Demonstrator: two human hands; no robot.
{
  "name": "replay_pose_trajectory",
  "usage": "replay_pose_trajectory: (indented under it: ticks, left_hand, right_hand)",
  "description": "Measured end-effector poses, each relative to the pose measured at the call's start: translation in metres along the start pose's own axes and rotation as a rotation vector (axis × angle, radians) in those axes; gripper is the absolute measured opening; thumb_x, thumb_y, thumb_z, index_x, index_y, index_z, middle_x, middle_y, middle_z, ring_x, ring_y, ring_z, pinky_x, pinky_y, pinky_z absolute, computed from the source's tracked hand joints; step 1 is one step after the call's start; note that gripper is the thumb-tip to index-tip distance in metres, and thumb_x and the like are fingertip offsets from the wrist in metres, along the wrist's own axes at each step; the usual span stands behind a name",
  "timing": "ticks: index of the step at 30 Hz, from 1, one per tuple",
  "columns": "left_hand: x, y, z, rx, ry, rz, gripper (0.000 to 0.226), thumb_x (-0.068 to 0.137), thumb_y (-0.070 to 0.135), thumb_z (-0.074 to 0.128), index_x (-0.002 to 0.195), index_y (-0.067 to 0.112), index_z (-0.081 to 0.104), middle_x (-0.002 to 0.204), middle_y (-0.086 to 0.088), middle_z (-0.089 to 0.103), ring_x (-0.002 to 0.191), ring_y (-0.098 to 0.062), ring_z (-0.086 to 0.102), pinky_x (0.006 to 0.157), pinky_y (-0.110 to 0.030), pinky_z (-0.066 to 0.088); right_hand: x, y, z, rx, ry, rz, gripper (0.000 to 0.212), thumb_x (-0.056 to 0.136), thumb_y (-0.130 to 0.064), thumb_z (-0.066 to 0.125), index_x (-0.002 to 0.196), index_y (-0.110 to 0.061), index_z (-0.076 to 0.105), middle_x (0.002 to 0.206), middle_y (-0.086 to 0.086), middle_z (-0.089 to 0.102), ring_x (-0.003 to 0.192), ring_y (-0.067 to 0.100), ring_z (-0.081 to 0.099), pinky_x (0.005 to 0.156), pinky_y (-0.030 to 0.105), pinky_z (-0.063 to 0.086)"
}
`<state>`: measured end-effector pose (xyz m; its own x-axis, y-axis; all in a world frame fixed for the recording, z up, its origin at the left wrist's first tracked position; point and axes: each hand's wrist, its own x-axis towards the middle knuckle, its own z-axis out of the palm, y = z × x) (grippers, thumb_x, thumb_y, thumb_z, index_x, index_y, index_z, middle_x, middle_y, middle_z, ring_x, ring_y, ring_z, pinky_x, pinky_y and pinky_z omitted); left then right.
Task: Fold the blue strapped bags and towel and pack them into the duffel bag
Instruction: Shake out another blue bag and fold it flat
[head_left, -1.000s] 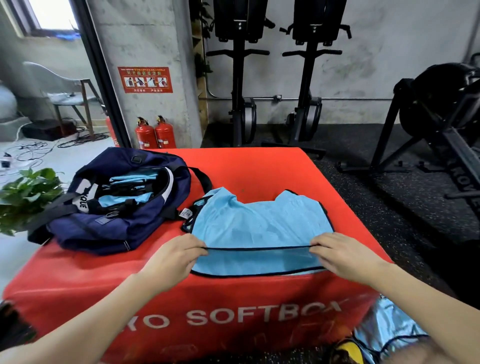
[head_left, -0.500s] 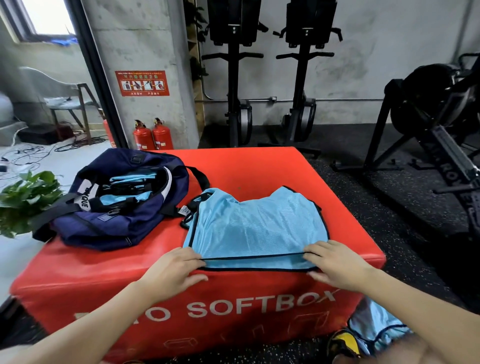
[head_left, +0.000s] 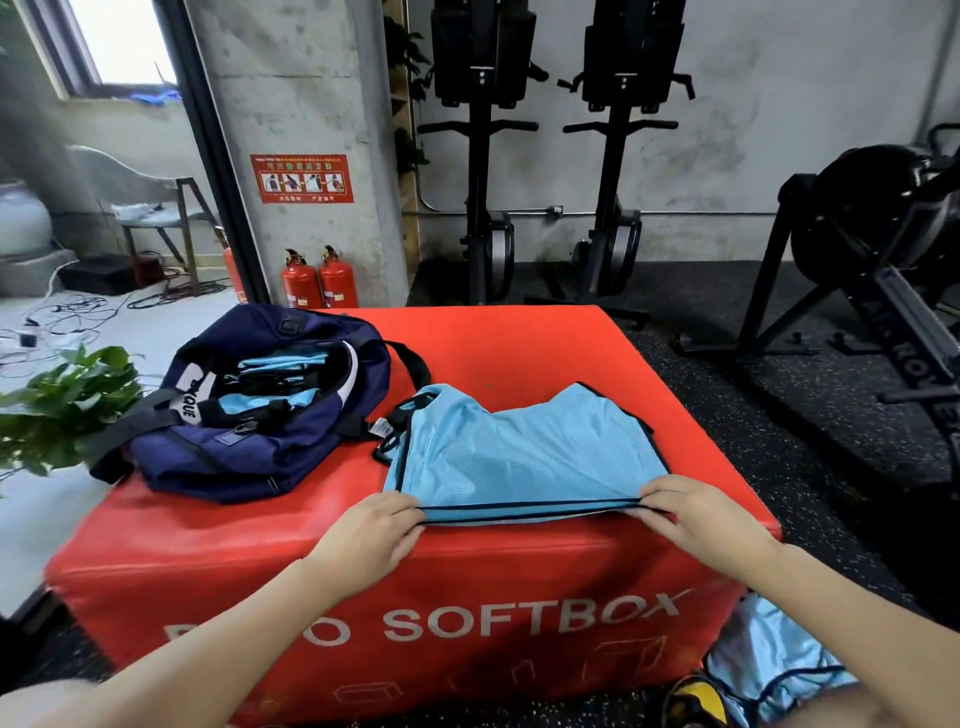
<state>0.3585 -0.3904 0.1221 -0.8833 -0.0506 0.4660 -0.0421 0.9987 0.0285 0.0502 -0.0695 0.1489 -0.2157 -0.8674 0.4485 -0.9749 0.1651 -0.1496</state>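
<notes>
A light blue bag with black trim lies flat on the red soft box, near its front edge. My left hand pinches the bag's near left corner and my right hand pinches the near right corner, holding the doubled front edge taut between them. The navy duffel bag sits open on the left of the box, with folded light blue fabric inside it. Black straps of the blue bag bunch at its far left corner, beside the duffel.
More light blue fabric lies on the floor at the lower right, by a yellow shoe. A potted plant stands left of the box. Fire extinguishers and exercise machines stand behind; another machine is at right.
Both hands have drawn the bag's front edge toward the box's near edge, so the two black-trimmed hems now lie stacked together and the bag looks shorter front to back.
</notes>
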Motion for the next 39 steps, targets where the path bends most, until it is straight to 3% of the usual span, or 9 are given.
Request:
replay_pose_trajectory:
  ticks: [4,7,10,12,15,18,26,30,39]
  left_hand:
    - [0.008,-0.007,-0.008,-0.025,0.036,-0.083,0.031,0.096,0.035,0.046,0.1,0.025,0.075,0.097,0.016,0.069,0.092,-0.006,0.062,0.082,-0.025,0.04]
    - [0.026,-0.01,-0.032,-0.131,0.086,-0.192,0.017,0.093,0.034,0.06,0.094,0.026,0.074,0.092,0.017,0.068,0.089,-0.004,0.061,0.085,-0.023,0.042]
    - [0.052,-0.012,-0.068,-0.207,0.155,-0.292,0.007,0.087,0.022,0.076,0.093,0.025,0.076,0.09,0.017,0.068,0.088,-0.002,0.06,0.083,-0.008,0.038]
    - [0.075,-0.011,-0.098,-0.211,0.188,-0.325,0.008,0.087,0.022,0.078,0.094,0.023,0.077,0.088,0.018,0.065,0.085,0.0,0.059,0.08,-0.006,0.038]
    - [0.115,-0.008,-0.152,-0.138,0.28,-0.294,0.009,0.088,0.026,0.076,0.09,0.017,0.074,0.083,0.01,0.064,0.08,-0.008,0.057,0.073,-0.019,0.039]
    - [0.152,-0.006,-0.205,-0.108,0.346,-0.272,0.01,0.094,0.024,0.069,0.096,0.014,0.069,0.087,0.007,0.06,0.084,-0.012,0.054,0.077,-0.027,0.04]
    - [0.218,0.018,-0.339,-0.046,0.544,-0.226,0.014,0.099,0.008,0.057,0.108,0.009,0.067,0.099,0.001,0.056,0.094,-0.012,0.049,0.087,-0.025,0.037]
    - [0.235,0.03,-0.395,-0.027,0.616,-0.229,0.012,0.1,0.015,0.057,0.106,0.011,0.067,0.095,0.003,0.055,0.092,-0.015,0.052,0.082,-0.028,0.039]
    - [0.227,0.043,-0.477,0.056,0.619,-0.203,0.023,0.095,0.033,0.066,0.086,0.012,0.069,0.082,0.001,0.063,0.083,-0.022,0.058,0.076,-0.034,0.04]
  right_hand:
    - [-0.001,0.006,-0.011,-0.034,-0.108,0.081,0.017,0.087,-0.033,0.075,0.087,-0.017,0.079,0.094,-0.011,0.068,0.086,0.009,0.067,0.081,0.015,0.044]
    - [0.011,0.006,-0.017,-0.066,-0.233,0.117,0.015,0.09,-0.027,0.073,0.097,-0.014,0.078,0.104,-0.007,0.067,0.098,0.012,0.065,0.091,0.021,0.046]
    - [0.034,0.004,-0.042,-0.03,-0.117,0.181,0.011,0.081,-0.015,0.081,0.092,-0.011,0.079,0.099,-0.003,0.067,0.091,0.014,0.067,0.09,0.032,0.051]
    - [0.053,0.004,-0.066,-0.013,-0.004,0.222,0.017,0.071,-0.004,0.086,0.086,-0.009,0.08,0.093,0.0,0.069,0.086,0.018,0.068,0.09,0.024,0.047]
    - [0.086,-0.005,-0.118,-0.009,0.129,0.284,0.021,0.069,0.004,0.083,0.088,-0.005,0.08,0.092,-0.001,0.066,0.086,0.019,0.065,0.082,0.002,0.033]
    - [0.119,-0.013,-0.175,0.028,0.239,0.322,0.018,0.075,-0.002,0.083,0.093,-0.005,0.08,0.096,-0.001,0.067,0.089,0.018,0.064,0.078,-0.001,0.033]
    - [0.174,-0.058,-0.326,0.087,0.462,0.315,0.021,0.092,-0.026,0.072,0.094,-0.006,0.078,0.099,0.002,0.073,0.094,0.018,0.064,0.088,0.031,0.045]
    - [0.188,-0.074,-0.376,0.093,0.504,0.3,0.018,0.086,-0.022,0.078,0.097,-0.008,0.078,0.104,-0.004,0.07,0.094,0.011,0.061,0.087,0.02,0.038]
    - [0.188,-0.103,-0.448,0.051,0.398,0.227,0.018,0.083,-0.017,0.08,0.1,-0.022,0.078,0.104,-0.01,0.073,0.096,0.005,0.065,0.088,0.021,0.042]
